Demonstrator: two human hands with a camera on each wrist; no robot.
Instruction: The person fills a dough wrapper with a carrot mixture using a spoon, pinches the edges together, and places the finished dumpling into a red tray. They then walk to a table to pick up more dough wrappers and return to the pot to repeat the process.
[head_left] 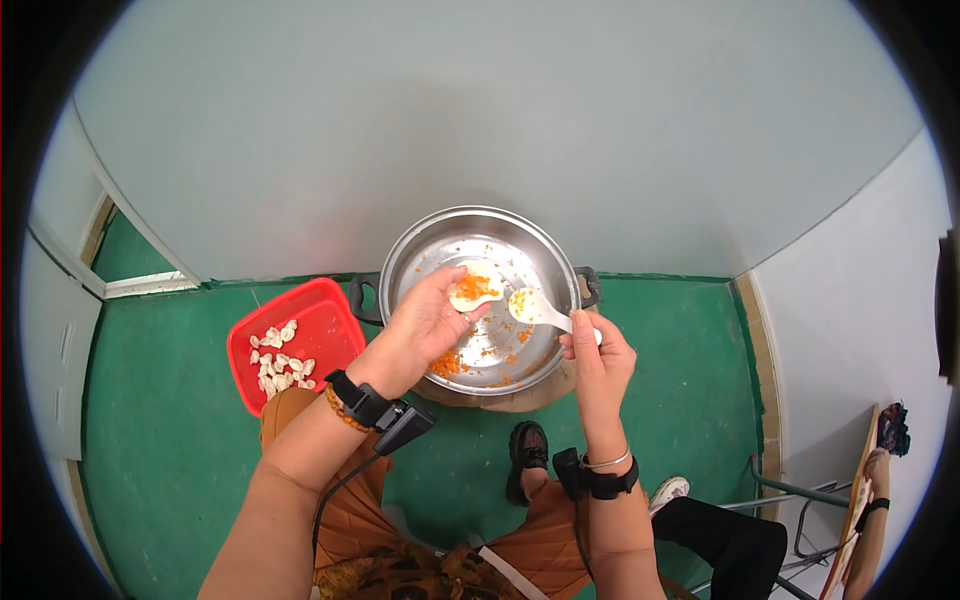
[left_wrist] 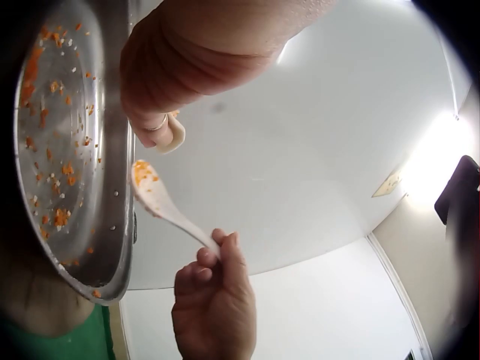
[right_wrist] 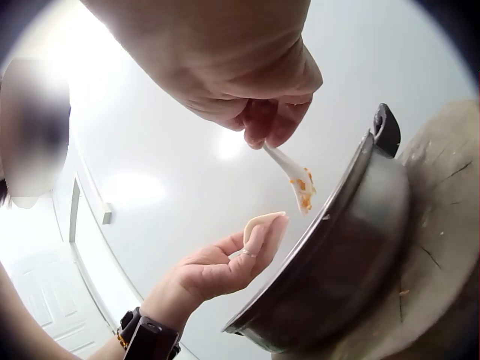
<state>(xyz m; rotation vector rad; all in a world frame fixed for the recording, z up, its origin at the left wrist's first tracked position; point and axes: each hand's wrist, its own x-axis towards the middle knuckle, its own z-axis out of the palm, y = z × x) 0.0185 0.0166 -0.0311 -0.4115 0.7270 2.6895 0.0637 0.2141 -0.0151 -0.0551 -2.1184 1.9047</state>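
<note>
My left hand (head_left: 422,318) holds a round white dumpling wrapper (head_left: 489,272) over the pot, with the thumb at its edge. Chopped orange filling (head_left: 474,289) lies in the middle of the wrapper. Between thumb and fingers, my right hand (head_left: 602,368) pinches the handle of a white spoon (head_left: 532,307). Bits of filling cling to the spoon's bowl, which is close to the wrapper's right side. Below both hands is a wide steel pot (head_left: 535,250), with orange scraps scattered over its bottom and more gathered at its near left. In the right wrist view, the wrapper (right_wrist: 259,222) curves upward along the fingers.
A red basin (head_left: 338,325) with several folded dumplings (head_left: 283,372) stands left of the pot on the green floor (head_left: 680,350). The pot rests on a wooden stump (head_left: 540,397). A pale wall (head_left: 600,130) rises behind it. Another person's leg (head_left: 725,540) is at the lower right.
</note>
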